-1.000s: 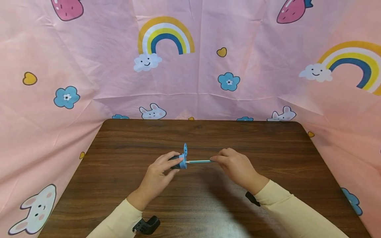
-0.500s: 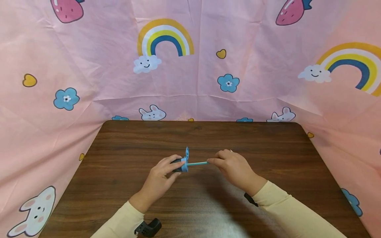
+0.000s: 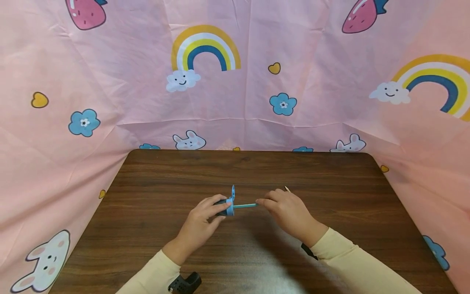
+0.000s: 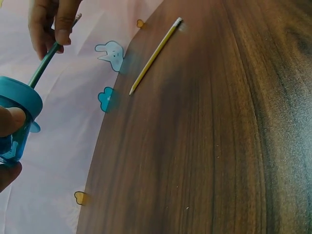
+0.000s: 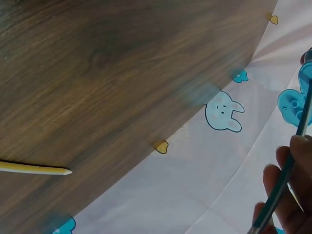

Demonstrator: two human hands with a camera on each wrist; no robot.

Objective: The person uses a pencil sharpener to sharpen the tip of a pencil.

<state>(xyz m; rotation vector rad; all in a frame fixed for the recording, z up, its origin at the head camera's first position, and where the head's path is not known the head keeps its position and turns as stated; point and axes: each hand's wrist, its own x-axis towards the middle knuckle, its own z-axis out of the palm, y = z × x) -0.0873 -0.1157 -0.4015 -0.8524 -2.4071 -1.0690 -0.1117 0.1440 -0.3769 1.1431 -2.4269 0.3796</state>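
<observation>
My left hand (image 3: pixel 200 220) grips a blue pencil sharpener (image 3: pixel 230 207) between thumb and fingers, its round flip lid (image 3: pixel 233 192) standing up. The sharpener's opening faces right. A teal pencil (image 3: pixel 245 206) runs into that opening, so its point is hidden. Thumb and fingertips of my right hand (image 3: pixel 290 212) pinch the pencil's shaft some way back from the sharpener. In the right wrist view the lid (image 5: pixel 291 106) hangs beside the pencil (image 5: pixel 280 183), whose back end extends past the fingers.
A yellow pencil (image 4: pixel 156 56) lies on the dark wooden table (image 3: pixel 183 171); in the head view only its tip (image 3: pixel 287 189) shows beyond my right hand. A pink printed cloth (image 3: pixel 312 94) hangs behind the table and along its sides.
The teal pencil's bare point, outside the sharpener a second ago, has gone into the opening. My right hand has shifted slightly left, and the yellow pencil's tip now shows behind it.
</observation>
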